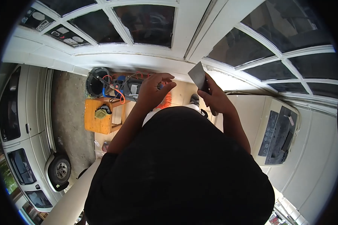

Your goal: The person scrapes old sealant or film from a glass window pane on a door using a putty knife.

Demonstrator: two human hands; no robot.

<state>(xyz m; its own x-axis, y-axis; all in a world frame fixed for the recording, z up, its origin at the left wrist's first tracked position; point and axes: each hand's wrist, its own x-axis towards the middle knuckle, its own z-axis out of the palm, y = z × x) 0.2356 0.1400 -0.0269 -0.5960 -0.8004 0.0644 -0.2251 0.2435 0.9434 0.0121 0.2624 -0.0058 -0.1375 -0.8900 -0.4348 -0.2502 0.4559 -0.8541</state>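
My right hand (218,98) is closed round the handle of a putty knife (197,75). Its broad, flat metal blade points up and to the left, close in front of the white door frame (199,47). My left hand (154,90) is raised to the left of the blade and apart from it. Its fingers are curved, with a gap between thumb and forefinger, and nothing shows in it. Behind that hand, lower down, sits a grey and blue tool bag (132,89). An orange coiled hose (166,102) partly shows below the hand.
A wooden stool (89,115) stands at left with a small cloth item (102,111) on it. Beside it is a black bucket (92,84). A washing machine (264,108) stands at right. Paned windows (146,24) rise ahead, and a parked vehicle (30,112) is far left.
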